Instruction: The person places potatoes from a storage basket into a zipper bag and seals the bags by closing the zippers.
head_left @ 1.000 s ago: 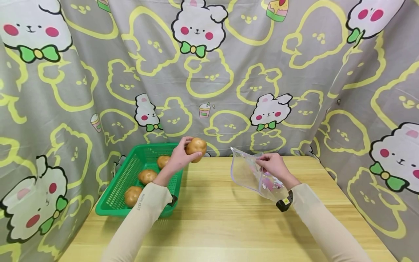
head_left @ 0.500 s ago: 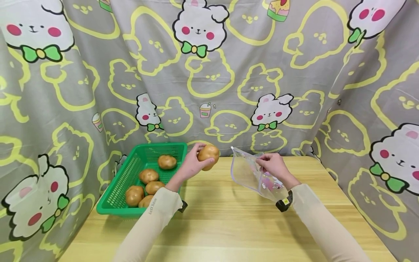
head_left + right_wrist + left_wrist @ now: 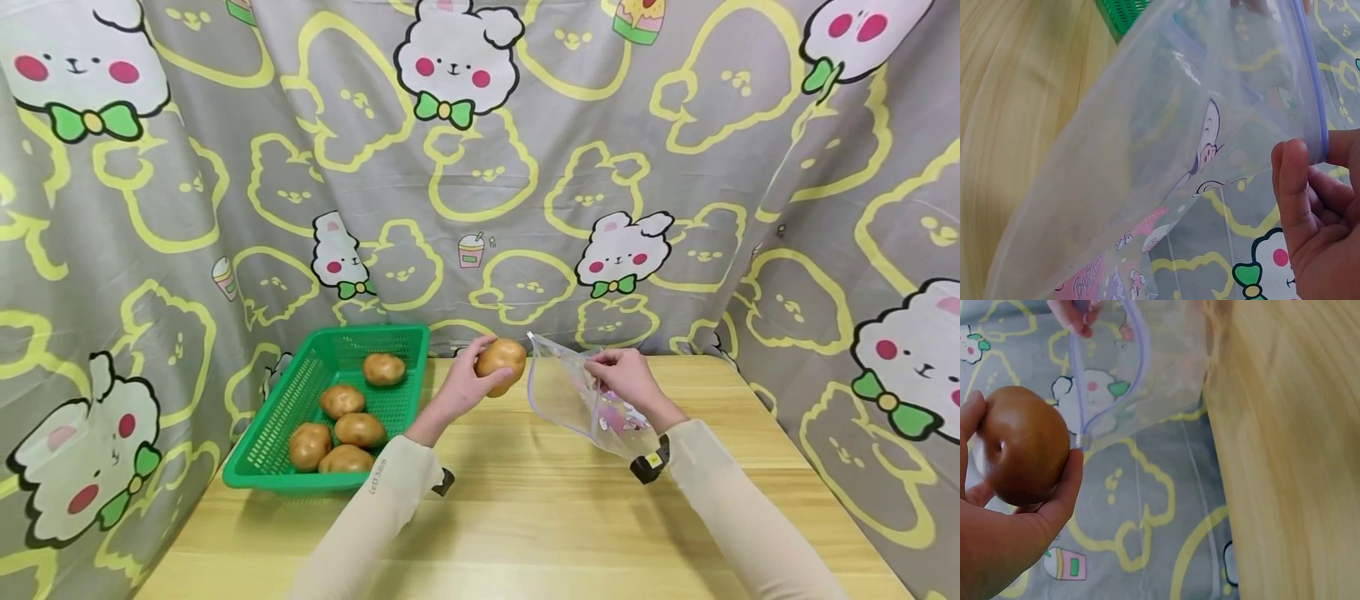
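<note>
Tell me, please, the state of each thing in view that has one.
Left hand: gripping a potato.
Potato: in the hand, outside the plastic bag.
Right hand: pinching the bag's rim.
Plastic bag: unzipped, mouth open, no potato visible inside.
Green basket: upright on the table.
Five other potatoes: lying in the basket.
Curtain: hanging, creased.

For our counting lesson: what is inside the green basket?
Five potatoes are visible in the basket. What lies beneath them is covered, and the left sleeve hides one corner.
</note>
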